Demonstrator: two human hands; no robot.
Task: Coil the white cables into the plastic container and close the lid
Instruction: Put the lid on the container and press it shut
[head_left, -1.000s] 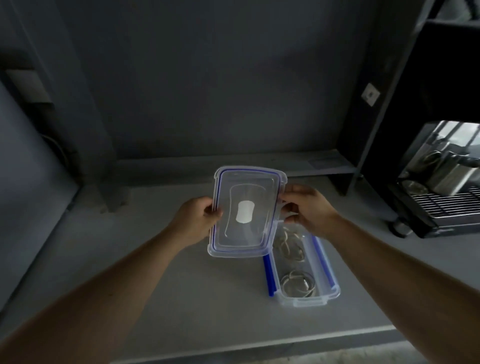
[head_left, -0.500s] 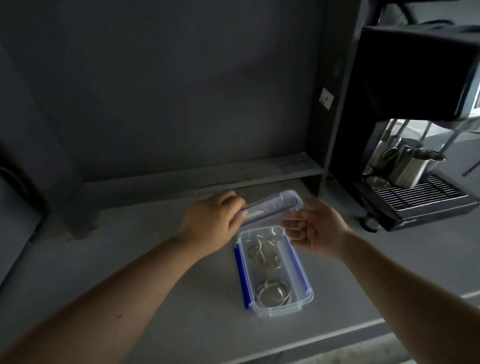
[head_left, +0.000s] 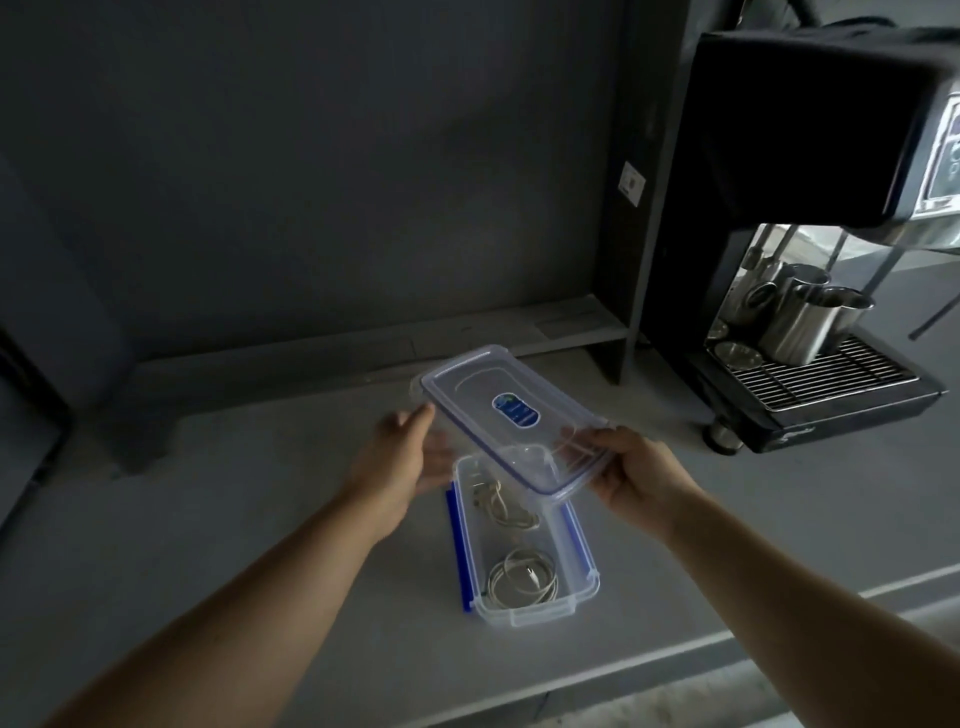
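Nearest on the grey worktop (head_left: 260, 545) sits the clear plastic container (head_left: 519, 621), open, its blue side clips (head_left: 457, 551) folded outward. One white cable (head_left: 522, 577) lies coiled at its near end. A second, looser cable (head_left: 501, 506) lies at the far end, and both look to be inside the walls.

Just beyond, the two hands are apart, with the lid (head_left: 511, 421) between them. The right hand (head_left: 636, 475) pinches the lid's near right corner, thumb on top. The left hand (head_left: 402, 457) steadies the far left edge with its thumb at the rim, its fingers fairly straight beneath. The lid hangs above the container's far half, label up, tilted and turned askew to the box below.

The coiling appears finished, so closing is the step in hand. The next move calls for swinging the lid square with the container, lowering it flat onto the rim and then snapping the clips up. The looser cable could catch under the edge.

Further back on the right stands a coffee machine (head_left: 779, 156) with metal jugs (head_left: 800, 322) on its tray.
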